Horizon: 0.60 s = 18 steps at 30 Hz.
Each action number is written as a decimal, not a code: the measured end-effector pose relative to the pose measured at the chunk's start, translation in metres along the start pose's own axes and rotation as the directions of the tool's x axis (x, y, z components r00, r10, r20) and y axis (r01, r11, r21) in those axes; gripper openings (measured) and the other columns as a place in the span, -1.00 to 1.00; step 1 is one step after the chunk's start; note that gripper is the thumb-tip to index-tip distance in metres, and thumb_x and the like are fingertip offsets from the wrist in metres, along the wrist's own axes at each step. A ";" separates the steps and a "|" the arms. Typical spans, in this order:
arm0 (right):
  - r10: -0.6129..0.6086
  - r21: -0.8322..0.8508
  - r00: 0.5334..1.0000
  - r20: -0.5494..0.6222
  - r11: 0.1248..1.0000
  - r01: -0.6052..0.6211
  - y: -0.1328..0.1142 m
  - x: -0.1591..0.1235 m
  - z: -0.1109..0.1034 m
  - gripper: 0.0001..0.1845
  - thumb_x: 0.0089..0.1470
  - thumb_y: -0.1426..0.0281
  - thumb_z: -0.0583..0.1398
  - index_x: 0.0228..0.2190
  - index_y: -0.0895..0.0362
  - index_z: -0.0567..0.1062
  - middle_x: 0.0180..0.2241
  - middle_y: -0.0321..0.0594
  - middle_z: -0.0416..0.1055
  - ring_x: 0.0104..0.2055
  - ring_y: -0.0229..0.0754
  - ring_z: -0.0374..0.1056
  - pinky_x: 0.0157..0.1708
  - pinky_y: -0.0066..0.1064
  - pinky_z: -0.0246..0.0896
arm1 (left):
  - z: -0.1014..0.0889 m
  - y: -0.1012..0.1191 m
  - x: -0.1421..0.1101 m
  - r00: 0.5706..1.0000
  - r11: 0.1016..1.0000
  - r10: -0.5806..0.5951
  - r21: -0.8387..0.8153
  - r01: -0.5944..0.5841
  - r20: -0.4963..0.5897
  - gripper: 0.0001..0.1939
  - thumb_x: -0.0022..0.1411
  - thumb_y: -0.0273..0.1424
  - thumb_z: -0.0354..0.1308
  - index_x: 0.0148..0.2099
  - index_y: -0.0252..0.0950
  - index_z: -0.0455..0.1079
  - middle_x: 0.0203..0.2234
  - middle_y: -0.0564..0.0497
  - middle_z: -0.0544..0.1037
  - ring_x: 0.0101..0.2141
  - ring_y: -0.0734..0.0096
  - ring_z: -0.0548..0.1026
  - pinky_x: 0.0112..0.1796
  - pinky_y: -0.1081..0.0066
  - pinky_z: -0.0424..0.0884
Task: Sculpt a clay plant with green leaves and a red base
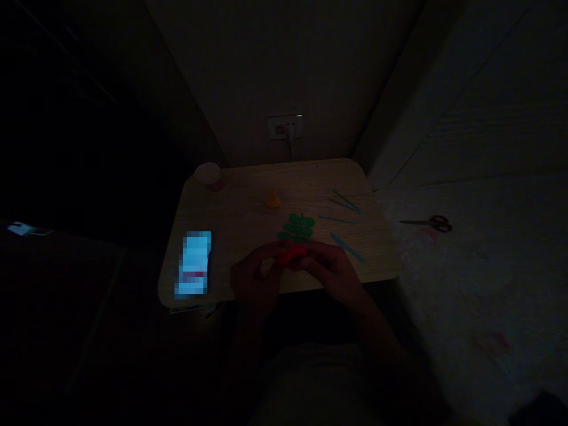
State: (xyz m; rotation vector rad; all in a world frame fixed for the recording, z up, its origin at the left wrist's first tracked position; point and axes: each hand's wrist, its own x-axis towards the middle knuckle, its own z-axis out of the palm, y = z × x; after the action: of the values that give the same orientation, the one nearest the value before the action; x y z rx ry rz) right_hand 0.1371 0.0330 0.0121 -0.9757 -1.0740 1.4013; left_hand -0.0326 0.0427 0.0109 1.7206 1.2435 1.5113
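Observation:
The room is very dark. Both my hands meet over the near edge of a small wooden table (248, 207). My left hand (255, 281) and my right hand (331, 269) are closed around a small red lump (293, 254), pinched between the fingers. Just beyond it lies a green leaf-shaped piece (298, 228). Several thin teal sticks (346, 204) lie to the right of it.
A lit phone screen (194, 263) lies on the table's left front. A small yellow-orange piece (273, 199) and a pink cup (209, 176) sit farther back. Scissors (432, 223) lie on the pale surface to the right. A wall socket (284, 127) is behind.

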 end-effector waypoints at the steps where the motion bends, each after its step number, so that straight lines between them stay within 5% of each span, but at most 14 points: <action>1: -0.015 -0.001 1.000 0.019 1.000 0.015 0.000 0.000 -0.002 -0.70 0.14 0.12 0.42 -0.19 0.05 0.75 -0.29 -0.18 0.72 -0.29 -0.10 0.62 -0.19 -0.24 0.56 | -0.001 -0.001 -0.001 1.000 1.000 0.002 -0.001 -0.002 -0.018 -0.82 0.21 -0.53 0.43 -0.15 -0.18 0.65 -0.21 0.05 0.77 -0.19 0.28 0.74 -0.16 0.36 0.66; 5: -0.005 -0.014 1.000 0.027 1.000 0.005 0.002 0.004 -0.012 -0.73 0.09 0.10 0.46 -0.34 0.04 0.77 -0.39 -0.21 0.71 -0.35 -0.13 0.61 -0.23 -0.29 0.56 | -0.001 -0.003 -0.008 0.999 1.000 0.010 -0.029 -0.011 -0.033 -0.81 0.13 -0.49 0.50 -0.19 -0.19 0.65 -0.25 0.05 0.77 -0.24 0.26 0.75 -0.22 0.37 0.68; 10: 0.045 0.254 0.998 0.046 0.965 -0.056 0.007 0.005 -0.016 -0.68 -0.16 0.14 0.60 -0.41 0.03 0.72 -0.31 -0.25 0.72 -0.33 -0.17 0.63 -0.26 -0.37 0.57 | 0.006 0.000 -0.015 1.000 0.994 -0.022 -0.106 0.021 -0.005 -0.82 0.17 -0.32 0.51 -0.18 -0.18 0.65 -0.27 0.03 0.77 -0.26 0.24 0.76 -0.22 0.34 0.70; 14: 0.066 0.337 0.989 0.131 0.935 -0.107 0.011 0.003 -0.014 -0.50 -0.10 0.11 0.58 -0.12 0.00 0.71 -0.15 -0.20 0.72 -0.21 -0.14 0.64 -0.21 -0.36 0.58 | 0.011 0.002 -0.015 0.998 0.990 0.023 -0.140 -0.016 0.054 -0.74 0.30 -0.30 0.41 0.03 -0.13 0.63 -0.10 -0.03 0.76 0.06 0.14 0.68 0.04 0.25 0.64; 18: 0.050 0.290 0.988 0.146 0.953 -0.091 0.011 0.002 -0.012 -0.56 0.04 0.03 0.50 -0.15 0.05 0.73 -0.17 -0.18 0.71 -0.21 -0.14 0.63 -0.14 -0.32 0.56 | 0.009 0.002 -0.007 0.957 0.985 0.168 -0.070 -0.156 0.236 -0.66 0.51 -0.34 0.15 0.25 -0.07 0.52 0.09 -0.02 0.69 0.14 0.23 0.63 0.41 0.04 0.24</action>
State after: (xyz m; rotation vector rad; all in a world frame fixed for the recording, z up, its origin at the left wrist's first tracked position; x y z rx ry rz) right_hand 0.1459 0.0358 -0.0021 -0.7140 -0.9004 1.6533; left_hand -0.0229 0.0370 0.0068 1.9453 0.9531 1.3598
